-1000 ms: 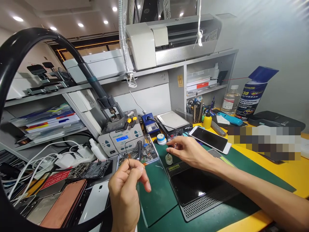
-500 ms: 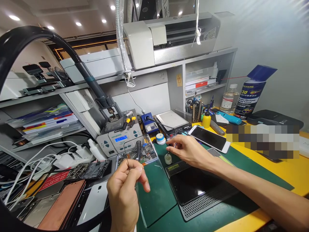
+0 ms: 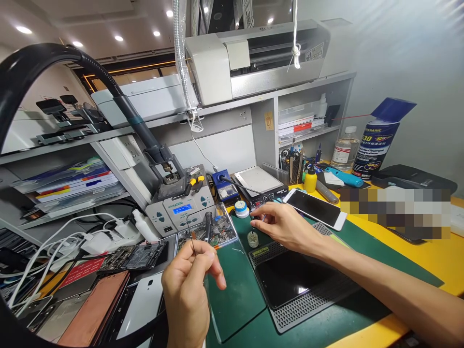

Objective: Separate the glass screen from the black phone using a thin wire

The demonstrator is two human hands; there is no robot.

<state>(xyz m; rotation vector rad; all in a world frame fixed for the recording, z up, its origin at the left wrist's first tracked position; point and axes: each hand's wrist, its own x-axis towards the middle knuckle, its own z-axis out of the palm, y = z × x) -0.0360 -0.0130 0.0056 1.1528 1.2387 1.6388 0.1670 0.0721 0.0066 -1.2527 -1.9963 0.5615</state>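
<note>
My left hand (image 3: 190,285) is raised at the lower middle, thumb and fingers pinched on a thin dark bent strip (image 3: 191,234) that sticks up above them. My right hand (image 3: 281,223) pinches a small dark stick (image 3: 252,228) whose lower end reaches down to a small glass jar (image 3: 253,239); most of the stick is hidden by the fingers. Under my right forearm a phone with a black screen (image 3: 290,278) lies on a grey perforated pad (image 3: 302,311). Left of the pad is a clear glass panel (image 3: 235,290) on the green mat (image 3: 384,251).
A blue-and-white round tub (image 3: 241,208) stands behind the jar. A white phone (image 3: 315,208) lies beyond my right hand. At the back left are a soldering station (image 3: 181,210) and a tray of small parts (image 3: 221,232). Phone parts and a copper-coloured panel (image 3: 96,307) fill the left side.
Both hands stay almost where they were, still pinching the same things. The view has shifted only very slightly.
</note>
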